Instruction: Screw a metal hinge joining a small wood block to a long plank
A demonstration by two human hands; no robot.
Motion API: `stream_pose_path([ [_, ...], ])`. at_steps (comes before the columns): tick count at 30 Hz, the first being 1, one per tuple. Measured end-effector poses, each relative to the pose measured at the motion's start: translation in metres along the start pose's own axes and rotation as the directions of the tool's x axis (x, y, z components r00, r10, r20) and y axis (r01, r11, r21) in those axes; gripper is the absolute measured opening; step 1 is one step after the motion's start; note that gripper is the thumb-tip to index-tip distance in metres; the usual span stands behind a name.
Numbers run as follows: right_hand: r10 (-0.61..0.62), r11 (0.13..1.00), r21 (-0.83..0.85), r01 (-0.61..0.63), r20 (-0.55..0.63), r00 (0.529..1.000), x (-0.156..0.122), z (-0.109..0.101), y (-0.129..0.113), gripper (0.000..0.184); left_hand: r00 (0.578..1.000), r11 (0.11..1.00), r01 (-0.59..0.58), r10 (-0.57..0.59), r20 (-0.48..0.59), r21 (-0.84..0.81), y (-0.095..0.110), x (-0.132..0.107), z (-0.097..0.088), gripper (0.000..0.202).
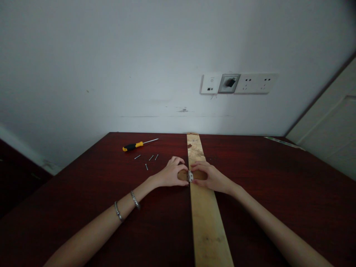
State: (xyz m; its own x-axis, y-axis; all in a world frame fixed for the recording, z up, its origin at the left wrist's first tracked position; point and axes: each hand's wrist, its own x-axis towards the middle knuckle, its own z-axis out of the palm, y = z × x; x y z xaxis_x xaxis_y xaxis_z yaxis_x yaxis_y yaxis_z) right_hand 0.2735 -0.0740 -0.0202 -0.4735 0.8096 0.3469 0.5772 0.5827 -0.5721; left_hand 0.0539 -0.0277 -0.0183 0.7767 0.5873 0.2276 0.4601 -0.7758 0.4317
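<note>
Both hands were at the small hinge (190, 175) mid-frame: my left hand (169, 174) curled closed on the brown wood piece (182, 175), my right hand (213, 178) pinching its far end, crosswise on the plank (207, 222) running up-frame.

I find no words, brands or numbers that I can read; the marks on the wall plates (239, 83) above the table (83, 193) are too small.
</note>
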Motion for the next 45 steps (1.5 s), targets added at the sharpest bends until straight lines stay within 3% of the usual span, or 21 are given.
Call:
stream_pose_path([
  [45,-0.003,1.0,-0.004,0.003,0.01,1.0,0.0,0.0014,0.0016,0.031,0.999,0.999,-0.028,0.029,0.02,-0.023,-0.0036,-0.0022,0.0033,0.042],
])
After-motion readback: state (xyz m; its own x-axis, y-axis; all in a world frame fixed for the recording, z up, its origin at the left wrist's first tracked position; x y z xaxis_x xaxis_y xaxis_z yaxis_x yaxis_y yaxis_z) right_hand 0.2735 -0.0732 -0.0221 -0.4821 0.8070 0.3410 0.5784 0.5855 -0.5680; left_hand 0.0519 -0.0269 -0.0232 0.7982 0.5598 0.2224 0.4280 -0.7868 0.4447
